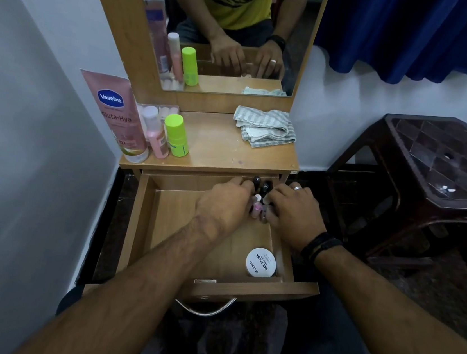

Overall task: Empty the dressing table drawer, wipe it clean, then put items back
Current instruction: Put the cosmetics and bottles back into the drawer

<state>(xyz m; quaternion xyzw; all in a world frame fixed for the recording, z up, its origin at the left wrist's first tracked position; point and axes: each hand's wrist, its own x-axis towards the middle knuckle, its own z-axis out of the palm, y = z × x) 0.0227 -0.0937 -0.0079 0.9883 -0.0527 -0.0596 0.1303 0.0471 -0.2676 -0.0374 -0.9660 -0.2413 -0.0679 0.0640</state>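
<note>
Reaching into the open drawer [144,224] of a wooden dressing table [230,147], both hands work at its far right corner. Nearest the viewer, well behind the fingers toward the drawer front, a round white tub [261,262] labelled nail polish lies against the right wall; the metal handle [204,308] hangs below the front panel. The rest of the drawer floor on the left hand's side is bare light wood. The left hand [226,205] and the right hand [295,214], which wears a ring and a dark wristband, face each other with fingers curled around a cluster of small nail polish bottles [257,206], pink and pale below with dark caps just beyond the fingertips; exactly which bottles each hand grips cannot be told. Beyond the fingers, on the tabletop, a striped folded cloth [264,127] lies at the right, and at the left stand a green-capped bottle [176,136], a pink bottle [156,135] and a pink Vaseline tube [119,115], touching one another. Farthest back, the mirror [231,44] reflects the hands and these items.
</note>
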